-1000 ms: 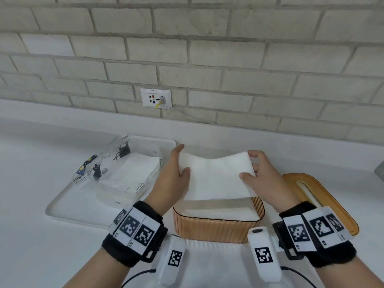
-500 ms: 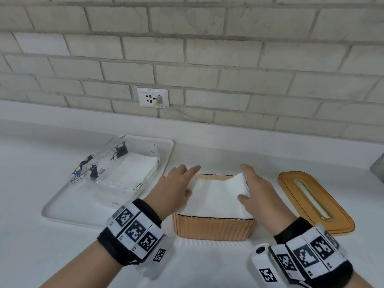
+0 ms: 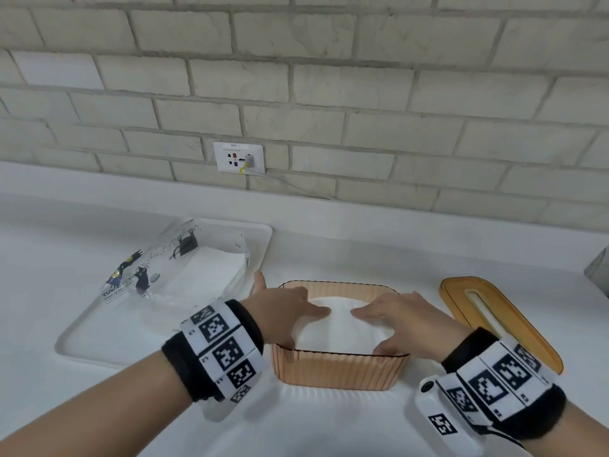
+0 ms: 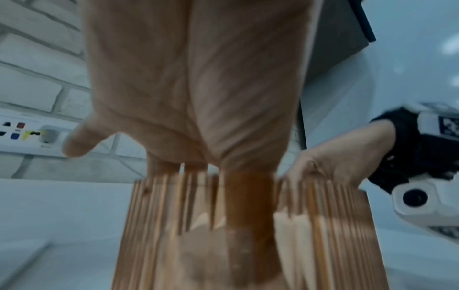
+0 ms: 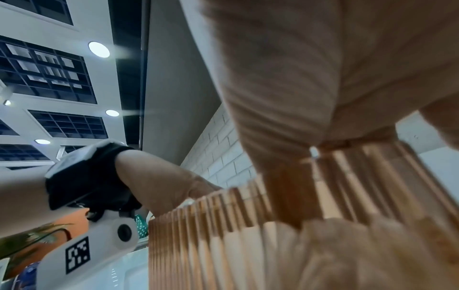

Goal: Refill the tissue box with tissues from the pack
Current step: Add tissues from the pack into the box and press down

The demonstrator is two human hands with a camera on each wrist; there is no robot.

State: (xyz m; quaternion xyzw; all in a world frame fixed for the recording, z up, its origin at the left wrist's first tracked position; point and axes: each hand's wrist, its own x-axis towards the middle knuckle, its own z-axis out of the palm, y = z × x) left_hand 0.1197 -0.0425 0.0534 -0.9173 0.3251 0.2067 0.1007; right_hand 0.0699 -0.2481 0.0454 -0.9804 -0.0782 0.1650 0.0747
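Both hands, left hand (image 3: 283,311) and right hand (image 3: 398,319), are pressing flat-fingered on the tissue stack (image 3: 342,334) inside the ribbed amber tissue box (image 3: 339,371). The opened tissue pack (image 3: 178,272) is lying on the white tray (image 3: 85,338); the slotted lid (image 3: 514,331) is lying right of the box.

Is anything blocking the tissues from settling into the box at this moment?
Nothing visible does. The tissue box is open-topped, its lid lying to its right, and the left hand and right hand press the tissues down inside.

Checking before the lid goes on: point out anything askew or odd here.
Nothing stands out. The white tissue stack sits inside the ribbed amber plastic box, pressed flat by the left hand and right hand. The amber slotted lid lies flat beside the box.
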